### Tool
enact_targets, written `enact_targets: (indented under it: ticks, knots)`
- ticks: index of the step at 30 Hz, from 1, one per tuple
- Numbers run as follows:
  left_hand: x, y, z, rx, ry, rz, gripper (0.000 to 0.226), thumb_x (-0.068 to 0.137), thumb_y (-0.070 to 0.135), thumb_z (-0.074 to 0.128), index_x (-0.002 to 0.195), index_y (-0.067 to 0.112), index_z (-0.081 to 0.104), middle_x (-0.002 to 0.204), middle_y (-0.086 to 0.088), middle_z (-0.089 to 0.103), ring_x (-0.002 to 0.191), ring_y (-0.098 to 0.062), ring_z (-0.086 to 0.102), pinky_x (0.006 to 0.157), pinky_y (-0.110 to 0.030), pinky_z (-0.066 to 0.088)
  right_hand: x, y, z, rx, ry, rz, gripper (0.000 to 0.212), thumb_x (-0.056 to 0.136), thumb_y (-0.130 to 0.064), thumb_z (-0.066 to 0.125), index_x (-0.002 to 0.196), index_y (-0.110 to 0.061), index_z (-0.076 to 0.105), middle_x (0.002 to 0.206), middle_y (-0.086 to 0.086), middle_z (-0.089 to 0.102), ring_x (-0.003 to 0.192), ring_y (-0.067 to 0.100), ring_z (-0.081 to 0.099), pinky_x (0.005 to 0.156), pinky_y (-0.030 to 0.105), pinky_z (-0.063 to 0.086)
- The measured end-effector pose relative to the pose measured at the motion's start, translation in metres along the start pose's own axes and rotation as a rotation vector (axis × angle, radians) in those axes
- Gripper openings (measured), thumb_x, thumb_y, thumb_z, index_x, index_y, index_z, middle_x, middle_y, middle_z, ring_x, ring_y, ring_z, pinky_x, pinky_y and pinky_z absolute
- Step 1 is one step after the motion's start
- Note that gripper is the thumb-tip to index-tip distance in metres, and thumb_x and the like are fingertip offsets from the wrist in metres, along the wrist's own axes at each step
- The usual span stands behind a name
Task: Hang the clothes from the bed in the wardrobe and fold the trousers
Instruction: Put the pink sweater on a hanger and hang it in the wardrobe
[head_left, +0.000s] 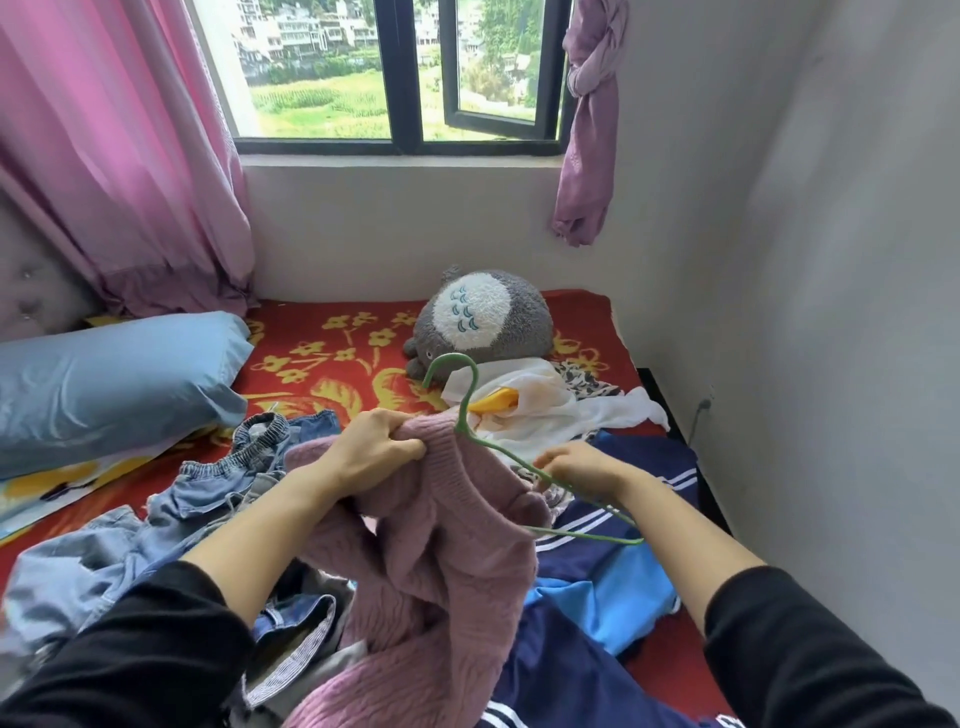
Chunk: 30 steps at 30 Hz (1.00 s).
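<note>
**A:** What does the left hand (371, 449) have hold of?

**B:** The pink sweater (457, 545). Its fingers are curled tight and bunch the ribbed neck opening in a fist. The rest of the knit hangs below the knuckles and falls toward the person's lap.

**A:** And the right hand (582, 465)?

**B:** Its fingers are bent in and pinch one sloping arm of the green hanger (465, 405). The hook stands up beyond the left fingertips, just past the sweater's neck. The hanger's outer corner sticks out behind the right wrist, over the forearm. The other arm of the hanger is hidden, so I cannot tell how far inside the sweater it sits.

**A:** What lies around the hands?

**B:** The denim trousers (208, 499) are crumpled on the bed cover (332, 358), outside the left wrist and under that forearm. A navy garment (649, 467) with white stripes spreads beneath the right hand and forearm. Just beyond the right fingertips lies a white garment (545, 410) with a yellow hanger (498, 402) showing through it.

**A:** Anything farther off?

**B:** A grey plush toy (483, 322) sits past the hook, touching the white garment. A blue pillow (114, 384) lies well beyond the left hand's outer side.
</note>
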<state>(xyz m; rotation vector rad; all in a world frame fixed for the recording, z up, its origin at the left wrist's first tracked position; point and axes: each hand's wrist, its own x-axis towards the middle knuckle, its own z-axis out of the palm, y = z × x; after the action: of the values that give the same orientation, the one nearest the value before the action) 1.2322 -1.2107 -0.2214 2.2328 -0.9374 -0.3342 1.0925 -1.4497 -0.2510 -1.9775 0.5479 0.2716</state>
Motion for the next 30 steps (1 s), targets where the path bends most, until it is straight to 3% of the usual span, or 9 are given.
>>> enact_targets:
  ticks: [3,7,10,15,17,20,24,27,30]
  knots:
    - [-0.005,-0.001,-0.005,-0.034,-0.025,-0.012,0.013,0.059,0.027,0.056,0.047,0.025,0.053,0.045,0.018,0.048,0.046,0.001,0.043,0.049,-0.014,0.034,0.007,0.015,0.01,-0.139,-0.165,0.051,0.01,0.078,-0.012,0.074,0.088,-0.013,0.072,0.088,0.0,0.065,0.084,0.01,0.056,0.07,0.017,0.046]
    - [-0.01,-0.008,-0.013,-0.004,-0.031,-0.033,0.011,0.059,0.027,0.056,0.055,0.018,0.056,0.05,0.014,0.049,0.049,-0.001,0.044,0.054,-0.022,0.037,0.021,0.026,0.026,-0.302,-0.233,0.123,0.02,0.085,-0.018,0.068,0.067,-0.021,0.06,0.069,-0.002,0.055,0.066,0.011,0.049,0.059,0.023,0.041]
    - [-0.016,-0.016,-0.019,0.056,-0.003,-0.101,0.006,0.059,0.032,0.055,0.056,0.028,0.059,0.059,0.009,0.058,0.061,-0.01,0.054,0.062,-0.029,0.043,0.025,0.029,0.028,-0.239,-0.265,0.268,0.016,0.095,-0.024,0.056,0.08,-0.023,0.061,0.074,-0.001,0.062,0.058,0.013,0.057,0.055,0.025,0.049]
    - [-0.027,-0.041,-0.028,0.046,0.05,-0.243,0.013,0.06,0.037,0.052,0.065,0.033,0.063,0.079,0.001,0.069,0.083,-0.021,0.061,0.081,-0.036,0.048,0.02,0.017,0.01,-0.076,-0.421,0.324,0.009,0.099,-0.027,0.052,0.097,-0.023,0.06,0.088,0.006,0.073,0.073,0.024,0.07,0.065,0.038,0.056]
    - [-0.028,-0.048,-0.027,0.036,0.063,-0.271,0.017,0.06,0.038,0.051,0.068,0.031,0.064,0.085,-0.001,0.07,0.087,-0.023,0.061,0.083,-0.037,0.047,0.016,0.015,0.003,0.012,-0.445,0.331,0.018,0.098,-0.03,0.054,0.109,-0.016,0.059,0.097,0.013,0.071,0.074,0.026,0.071,0.066,0.037,0.058]
    - [-0.028,-0.05,-0.022,0.001,0.063,-0.302,0.022,0.059,0.036,0.051,0.071,0.025,0.066,0.083,0.0,0.068,0.086,-0.022,0.061,0.074,-0.033,0.043,0.011,0.014,-0.002,0.145,-0.386,0.365,0.026,0.1,-0.028,0.05,0.117,-0.009,0.055,0.084,0.014,0.071,0.059,0.022,0.069,0.06,0.034,0.06]
    - [-0.026,-0.04,-0.013,-0.026,0.009,-0.273,0.012,0.059,0.034,0.052,0.065,0.024,0.055,0.075,0.001,0.063,0.08,-0.022,0.059,0.07,-0.033,0.043,0.01,0.019,0.0,0.287,-0.2,0.394,0.023,0.102,-0.034,0.043,0.104,-0.017,0.058,0.059,0.007,0.064,0.046,0.017,0.063,0.051,0.03,0.058]
    - [-0.029,-0.031,-0.005,-0.11,-0.045,-0.24,0.026,0.068,0.043,0.064,0.067,0.022,0.048,0.067,0.008,0.054,0.069,-0.013,0.053,0.061,-0.029,0.039,0.013,0.019,0.007,0.356,-0.104,0.407,0.025,0.104,-0.033,0.035,0.099,-0.016,0.054,0.06,0.005,0.06,0.04,0.014,0.059,0.049,0.031,0.057]
    - [-0.036,-0.027,-0.002,-0.21,-0.123,-0.195,0.03,0.074,0.049,0.077,0.073,0.028,0.057,0.065,0.019,0.059,0.062,0.003,0.053,0.057,-0.018,0.039,0.013,0.019,0.008,0.426,-0.054,0.393,0.023,0.105,-0.03,0.035,0.104,-0.014,0.051,0.066,0.01,0.057,0.039,0.017,0.057,0.043,0.032,0.056]
